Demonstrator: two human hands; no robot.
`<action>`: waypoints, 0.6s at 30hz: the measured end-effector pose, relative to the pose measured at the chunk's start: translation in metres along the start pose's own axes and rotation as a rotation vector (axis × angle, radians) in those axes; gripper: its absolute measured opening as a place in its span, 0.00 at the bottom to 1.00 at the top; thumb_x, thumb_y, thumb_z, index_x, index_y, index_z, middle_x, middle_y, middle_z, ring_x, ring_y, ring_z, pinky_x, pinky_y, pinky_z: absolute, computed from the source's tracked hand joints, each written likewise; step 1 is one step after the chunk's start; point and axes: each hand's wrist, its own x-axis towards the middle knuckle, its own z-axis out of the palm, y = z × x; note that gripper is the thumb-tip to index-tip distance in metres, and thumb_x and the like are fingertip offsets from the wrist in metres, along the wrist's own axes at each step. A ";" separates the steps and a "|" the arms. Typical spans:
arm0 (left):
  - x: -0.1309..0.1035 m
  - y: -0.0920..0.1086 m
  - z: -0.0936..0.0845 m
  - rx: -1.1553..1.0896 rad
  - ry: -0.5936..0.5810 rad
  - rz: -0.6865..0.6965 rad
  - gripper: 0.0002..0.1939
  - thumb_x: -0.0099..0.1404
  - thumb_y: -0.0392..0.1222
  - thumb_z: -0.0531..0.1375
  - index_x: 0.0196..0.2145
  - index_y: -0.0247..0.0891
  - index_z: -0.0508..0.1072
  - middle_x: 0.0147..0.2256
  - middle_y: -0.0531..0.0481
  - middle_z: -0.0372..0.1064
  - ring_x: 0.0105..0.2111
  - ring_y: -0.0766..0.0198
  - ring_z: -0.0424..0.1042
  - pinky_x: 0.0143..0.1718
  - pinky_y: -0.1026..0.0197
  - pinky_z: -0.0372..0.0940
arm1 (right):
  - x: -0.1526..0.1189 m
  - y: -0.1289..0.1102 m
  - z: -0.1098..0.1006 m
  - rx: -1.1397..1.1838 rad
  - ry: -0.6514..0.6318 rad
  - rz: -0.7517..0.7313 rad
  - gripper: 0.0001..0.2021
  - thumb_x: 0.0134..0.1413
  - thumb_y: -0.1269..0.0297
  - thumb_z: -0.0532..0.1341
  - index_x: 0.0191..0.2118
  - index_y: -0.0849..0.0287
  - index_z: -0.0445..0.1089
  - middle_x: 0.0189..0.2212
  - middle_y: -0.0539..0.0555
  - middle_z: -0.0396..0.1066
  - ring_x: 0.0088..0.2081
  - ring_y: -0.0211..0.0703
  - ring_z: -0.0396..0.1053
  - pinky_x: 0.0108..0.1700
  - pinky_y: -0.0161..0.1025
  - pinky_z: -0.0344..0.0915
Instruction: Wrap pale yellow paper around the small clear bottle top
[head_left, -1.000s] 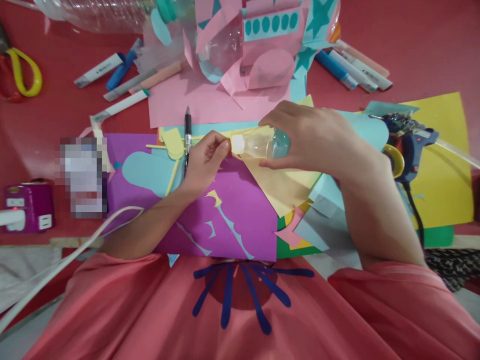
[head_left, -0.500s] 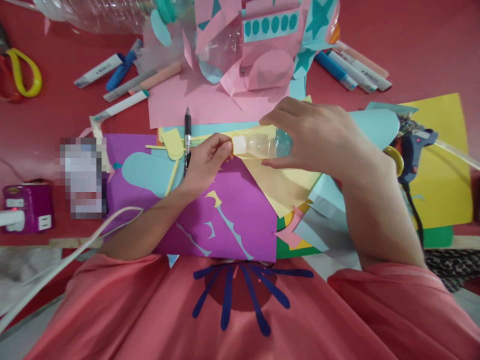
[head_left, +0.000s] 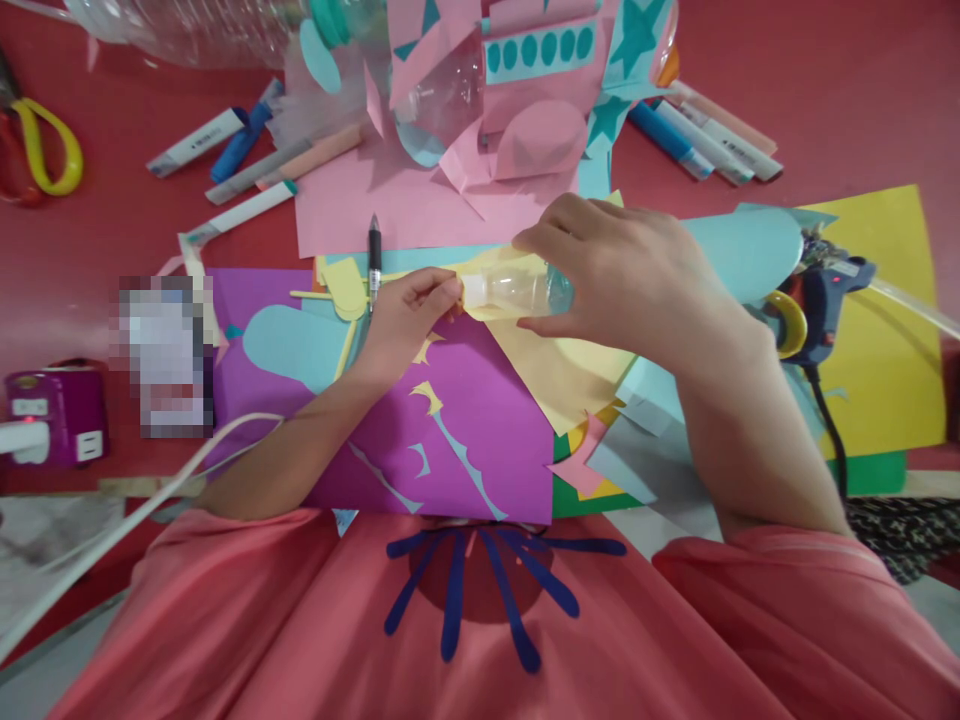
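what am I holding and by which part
The small clear bottle: your right hand cups its bottom end; your left hand meets the white cap, its grip unclear.

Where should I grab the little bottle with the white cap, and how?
I'd take the small bottle around its round, clear middle, from above. It lies on its side, and that part shows bare between the left hand, beside the white cap, and the right hand, curled around the blue end.

Soft light leaves a pale sheen on my worktop [head_left: 45,265] at left, glints on the plastic bottle [head_left: 210,32], upper left; coarse pixelation covers my phone [head_left: 172,360].
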 end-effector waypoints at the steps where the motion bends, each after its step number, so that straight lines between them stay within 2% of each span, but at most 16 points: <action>1: 0.000 -0.001 0.000 -0.030 0.011 -0.021 0.15 0.62 0.47 0.64 0.23 0.39 0.69 0.23 0.55 0.66 0.26 0.71 0.66 0.31 0.67 0.66 | 0.000 0.000 0.000 -0.004 0.002 -0.010 0.16 0.60 0.60 0.60 0.52 0.56 0.70 0.49 0.62 0.73 0.45 0.57 0.69 0.37 0.44 0.56; 4: 0.001 -0.006 0.001 -0.125 0.024 -0.063 0.11 0.58 0.48 0.67 0.27 0.40 0.74 0.25 0.56 0.70 0.25 0.72 0.67 0.30 0.69 0.65 | 0.001 -0.002 0.002 0.003 0.017 -0.038 0.16 0.61 0.60 0.59 0.53 0.56 0.69 0.50 0.62 0.73 0.45 0.56 0.69 0.37 0.44 0.57; 9: 0.004 -0.015 0.000 -0.177 0.026 -0.060 0.11 0.56 0.50 0.68 0.30 0.41 0.76 0.27 0.56 0.73 0.25 0.72 0.69 0.30 0.68 0.67 | 0.002 -0.004 0.001 0.028 0.002 -0.010 0.17 0.60 0.60 0.59 0.54 0.57 0.69 0.50 0.63 0.71 0.47 0.58 0.69 0.39 0.45 0.58; 18: 0.005 -0.009 -0.002 -0.158 0.008 -0.050 0.08 0.60 0.43 0.65 0.26 0.41 0.71 0.25 0.57 0.70 0.25 0.72 0.69 0.29 0.68 0.67 | 0.001 -0.006 0.003 0.013 0.045 -0.028 0.18 0.61 0.59 0.59 0.55 0.56 0.69 0.49 0.62 0.72 0.46 0.57 0.69 0.39 0.44 0.58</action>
